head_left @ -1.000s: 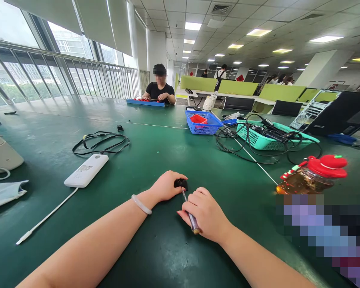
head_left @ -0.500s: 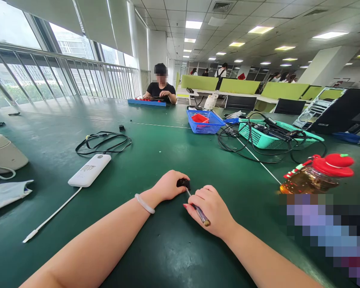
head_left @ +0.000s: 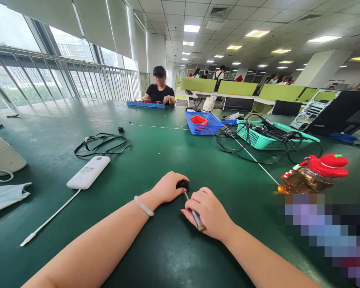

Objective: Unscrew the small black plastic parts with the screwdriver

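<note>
Near the middle of the green table (head_left: 156, 160), my left hand (head_left: 169, 186) is closed on a small black part (head_left: 183, 184), holding it between thumb and fingers. Its exact kind is too small to tell. My right hand (head_left: 208, 212) grips a screwdriver (head_left: 196, 218) with a thin metal shaft and a purplish handle. The shaft's tip reaches the black part; whether it sits in a screw is hidden. The handle's end points back toward me.
To the left lie a white power bank (head_left: 88, 173) with a cable and a coiled black cord (head_left: 102, 144). Toward the right are a blue basket (head_left: 204, 130), a teal basket (head_left: 259, 140) with cables, and a red-lidded bottle (head_left: 310, 180). Across the table sits a person (head_left: 160, 93).
The screwdriver's handle end has swung slightly left and down, its tip staying at the black part. My left hand keeps its hold. The whole view has shifted a little.
</note>
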Available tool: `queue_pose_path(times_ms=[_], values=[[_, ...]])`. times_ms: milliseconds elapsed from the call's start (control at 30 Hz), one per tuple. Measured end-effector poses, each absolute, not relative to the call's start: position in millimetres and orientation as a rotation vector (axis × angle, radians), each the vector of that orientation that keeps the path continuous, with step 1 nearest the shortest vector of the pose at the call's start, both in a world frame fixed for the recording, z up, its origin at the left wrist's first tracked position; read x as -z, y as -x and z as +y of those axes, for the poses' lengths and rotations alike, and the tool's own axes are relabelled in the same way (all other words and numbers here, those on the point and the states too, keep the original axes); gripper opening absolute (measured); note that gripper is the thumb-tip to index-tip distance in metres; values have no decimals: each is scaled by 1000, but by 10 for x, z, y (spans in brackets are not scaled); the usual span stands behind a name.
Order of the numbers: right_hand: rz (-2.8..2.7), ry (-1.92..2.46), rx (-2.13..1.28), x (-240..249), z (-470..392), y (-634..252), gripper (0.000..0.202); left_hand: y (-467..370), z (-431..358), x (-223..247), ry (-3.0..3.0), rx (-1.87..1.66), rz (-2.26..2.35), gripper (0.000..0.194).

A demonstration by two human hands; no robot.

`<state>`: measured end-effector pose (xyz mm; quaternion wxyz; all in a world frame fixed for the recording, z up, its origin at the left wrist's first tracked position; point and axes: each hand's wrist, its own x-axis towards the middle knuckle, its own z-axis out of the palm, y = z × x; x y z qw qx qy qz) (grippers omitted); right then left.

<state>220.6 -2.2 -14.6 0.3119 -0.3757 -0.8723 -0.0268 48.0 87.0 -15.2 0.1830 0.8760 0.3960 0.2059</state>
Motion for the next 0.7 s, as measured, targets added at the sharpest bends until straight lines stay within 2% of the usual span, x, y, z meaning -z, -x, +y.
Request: queue_pose_path(times_ms=[200,333,433,700], values=[[-1720,1185,-643,175,142,-2362,36,-481,864,144,-2488,-558,1099,31],[-1542,1217,-793,244,209,-2406,41,-484,850,126,-2490,-544,1111,31],[-1661,1205,-708,221,161,-2382,38,-484,847,126,-2488,-542,1112,32],[-2303,1034,-87,165,9,-2232,15,-487,860,152,-2509,-563,1107,34]])
